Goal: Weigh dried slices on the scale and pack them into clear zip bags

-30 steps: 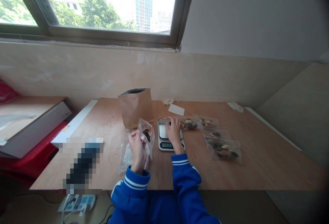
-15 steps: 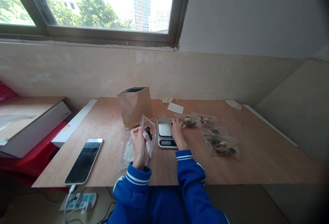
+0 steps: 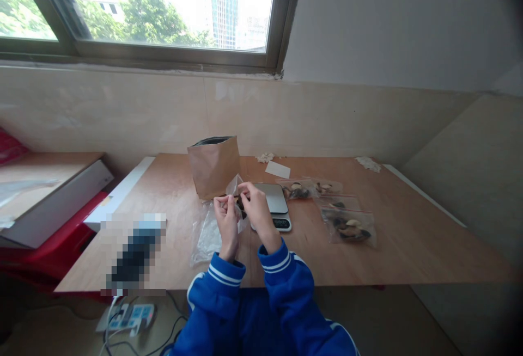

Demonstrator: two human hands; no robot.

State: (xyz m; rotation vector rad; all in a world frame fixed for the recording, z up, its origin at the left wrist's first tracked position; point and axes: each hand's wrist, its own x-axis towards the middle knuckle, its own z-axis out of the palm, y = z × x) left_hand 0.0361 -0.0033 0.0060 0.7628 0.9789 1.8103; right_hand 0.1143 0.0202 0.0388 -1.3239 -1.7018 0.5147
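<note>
My left hand (image 3: 227, 221) and my right hand (image 3: 256, 209) are close together in front of the brown paper bag (image 3: 214, 168). Both pinch a small clear plastic bag (image 3: 234, 184) with dark pieces in it, partly hidden by my fingers. Just right of my hands lies the kitchen scale (image 3: 278, 201), its plate bare where it shows. Flat clear bags (image 3: 206, 241) lie under and left of my left hand. To the right of the scale, several zip bags (image 3: 352, 228) hold dark and pale dried pieces.
A phone (image 3: 134, 252), blurred out, lies at the table's left front, its cable running to a power strip (image 3: 133, 318) below. A white card (image 3: 278, 169) and crumpled scraps (image 3: 368, 164) lie toward the back edge.
My right hand has moved left from the scale's plate to the small bag and now pinches it beside my left hand. The scale sits slightly turned and farther right.
</note>
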